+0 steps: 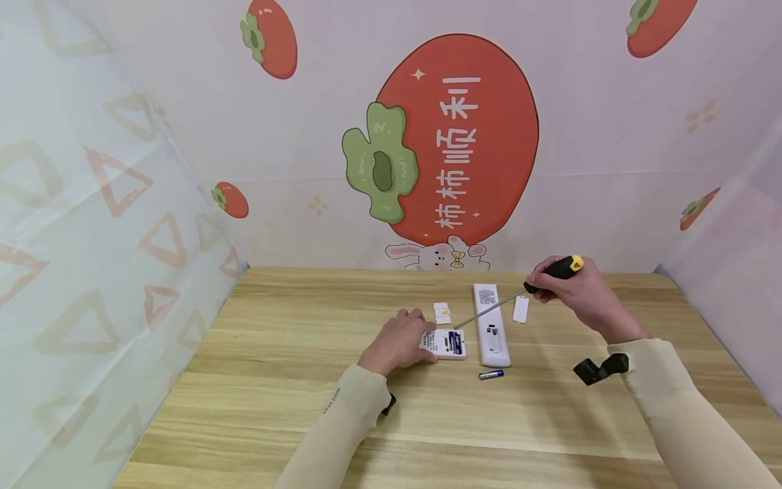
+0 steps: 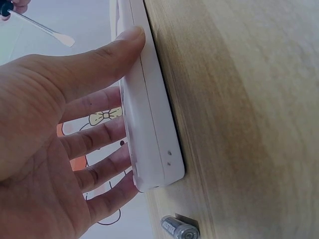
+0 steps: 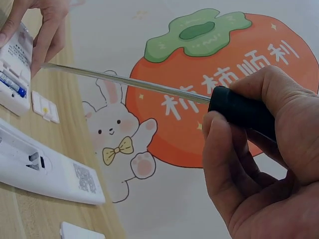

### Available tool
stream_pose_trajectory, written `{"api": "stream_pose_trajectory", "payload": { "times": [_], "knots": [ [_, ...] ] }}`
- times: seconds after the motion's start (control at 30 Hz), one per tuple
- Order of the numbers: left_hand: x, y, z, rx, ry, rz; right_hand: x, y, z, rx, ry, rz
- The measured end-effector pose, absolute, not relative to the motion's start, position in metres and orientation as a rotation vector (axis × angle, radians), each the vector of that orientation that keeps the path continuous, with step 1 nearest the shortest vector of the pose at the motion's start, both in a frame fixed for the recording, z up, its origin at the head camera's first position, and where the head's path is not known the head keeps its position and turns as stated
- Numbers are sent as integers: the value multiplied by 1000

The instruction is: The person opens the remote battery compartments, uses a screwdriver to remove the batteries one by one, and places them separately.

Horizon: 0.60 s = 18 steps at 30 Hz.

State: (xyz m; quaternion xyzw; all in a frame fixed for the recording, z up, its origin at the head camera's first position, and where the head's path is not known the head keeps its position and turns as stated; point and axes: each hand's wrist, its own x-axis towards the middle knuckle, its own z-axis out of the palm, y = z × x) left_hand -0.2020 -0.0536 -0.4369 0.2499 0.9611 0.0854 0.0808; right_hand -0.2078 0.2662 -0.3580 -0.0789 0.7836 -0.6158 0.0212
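Note:
My left hand (image 1: 396, 339) grips a small white remote control (image 1: 440, 345) that lies back-up on the table. In the left wrist view the thumb presses one long edge and the fingers (image 2: 99, 174) the other. Its battery bay is uncovered, with blue batteries (image 3: 12, 84) inside. My right hand (image 1: 589, 299) holds a screwdriver (image 1: 559, 268) by its black-and-yellow handle. The flat tip points down-left and, in the left wrist view, hangs apart from the remote. A loose blue battery (image 1: 491, 374) lies to the right; the left wrist view shows a battery (image 2: 179, 228), perhaps another one.
A long white remote (image 1: 492, 326) lies beside the small one, its battery bay uncovered. One white cover (image 1: 442, 313) with a yellow spot lies behind the small remote, a plain white cover (image 1: 520, 310) right of the long one. A printed wall cloth (image 1: 318, 224) borders the table (image 1: 256, 394).

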Motion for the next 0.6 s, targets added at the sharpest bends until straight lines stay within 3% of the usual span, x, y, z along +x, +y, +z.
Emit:
{"api": "stream_pose_trajectory", "payload": {
  "times": [0.6],
  "knots": [
    [-202,-55,-436,739,2867,301,-208,261,-365,-368,2441,-1793]
  ]
}}
